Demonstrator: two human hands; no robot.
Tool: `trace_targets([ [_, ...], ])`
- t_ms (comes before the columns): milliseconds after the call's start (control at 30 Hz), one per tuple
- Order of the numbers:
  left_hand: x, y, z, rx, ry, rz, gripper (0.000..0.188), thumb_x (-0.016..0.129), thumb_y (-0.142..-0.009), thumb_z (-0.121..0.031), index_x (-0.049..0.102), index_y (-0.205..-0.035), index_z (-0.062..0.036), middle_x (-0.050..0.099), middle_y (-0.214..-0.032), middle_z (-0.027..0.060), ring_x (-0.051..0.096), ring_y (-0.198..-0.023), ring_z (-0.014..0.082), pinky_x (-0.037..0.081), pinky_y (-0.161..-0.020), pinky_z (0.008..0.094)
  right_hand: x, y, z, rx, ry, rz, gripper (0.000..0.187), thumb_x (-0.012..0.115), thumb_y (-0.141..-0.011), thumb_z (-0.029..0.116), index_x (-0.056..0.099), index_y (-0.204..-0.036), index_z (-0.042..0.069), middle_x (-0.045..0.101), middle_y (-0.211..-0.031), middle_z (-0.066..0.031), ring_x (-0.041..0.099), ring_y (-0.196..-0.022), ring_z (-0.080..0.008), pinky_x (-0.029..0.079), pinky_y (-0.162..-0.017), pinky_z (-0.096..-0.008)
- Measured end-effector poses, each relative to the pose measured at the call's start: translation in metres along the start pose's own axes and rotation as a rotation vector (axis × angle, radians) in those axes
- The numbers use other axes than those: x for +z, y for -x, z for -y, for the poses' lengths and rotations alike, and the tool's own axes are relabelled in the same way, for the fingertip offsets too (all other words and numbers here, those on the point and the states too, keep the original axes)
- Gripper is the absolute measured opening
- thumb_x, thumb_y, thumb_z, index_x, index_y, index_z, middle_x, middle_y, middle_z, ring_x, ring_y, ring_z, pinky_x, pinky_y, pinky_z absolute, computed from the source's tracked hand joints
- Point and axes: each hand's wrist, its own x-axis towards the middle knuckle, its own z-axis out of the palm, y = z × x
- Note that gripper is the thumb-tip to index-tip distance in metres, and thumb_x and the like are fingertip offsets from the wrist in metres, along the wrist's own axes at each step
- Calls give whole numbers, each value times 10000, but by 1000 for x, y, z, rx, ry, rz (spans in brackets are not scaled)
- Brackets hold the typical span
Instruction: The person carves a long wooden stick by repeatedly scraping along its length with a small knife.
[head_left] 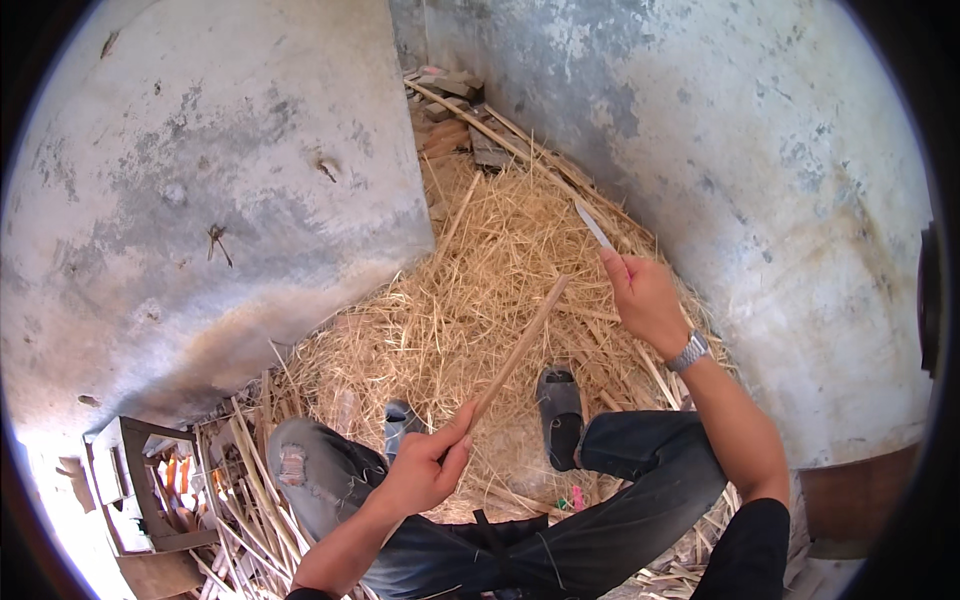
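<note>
A flat wooden strip slants up and away from my left hand, whose fingers are wrapped round its near end. My right hand grips a knife, its pale blade pointing up and to the left; the handle is hidden in my fist. Blade and strip are apart, with the knife beyond and to the right of the strip's far end. Thin straw-like shavings cover the ground under both hands.
Long split sticks lie piled at the lower left, beside a broken box-like frame. Plastered walls close in on both sides. Broken bricks sit in the far corner, where long poles lie along the wall.
</note>
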Motion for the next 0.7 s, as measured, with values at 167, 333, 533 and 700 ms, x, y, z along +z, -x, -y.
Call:
trace_targets([
  [167, -2, -5, -1, 13, -46, -73, 516, 610, -961, -58, 513, -1468, -50, 567, -616, 121, 584, -488, 185, 471, -531, 296, 14, 40, 48, -135, -70, 163, 537, 539, -1014, 475, 661, -767, 14, 569, -574, -216, 605, -546, -393, 460, -536, -497],
  [333, 8, -10, 8, 76, -133, -119, 517, 616, -945, -45, 520, -1453, -31, 598, -638, 158, 616, -501, 256, 482, -531, 326, 45, 91, 76, -341, 88, 506, 544, 524, -1001, 532, 700, -813, 54, 625, -588, -175, 650, -577, -393, 512, -544, -504],
  [533, 8, -11, 2, 57, -180, -186, 448, 614, -955, -37, 572, -1399, 5, 595, -623, 128, 576, -518, 135, 450, -532, 280, 55, 63, 59, -337, 162, 424, 563, 494, -1003, 561, 694, -818, 69, 636, -605, -187, 648, -574, -393, 521, -564, -519],
  [700, 6, 3, 1, 53, -99, -140, 449, 624, -961, -50, 566, -1403, 13, 556, -611, 87, 543, -526, 98, 427, -520, 274, 19, -26, -32, -99, 100, -171, 652, 446, -1039, 544, 623, -722, 2, 597, -588, -192, 584, -522, -383, 447, -519, -483],
])
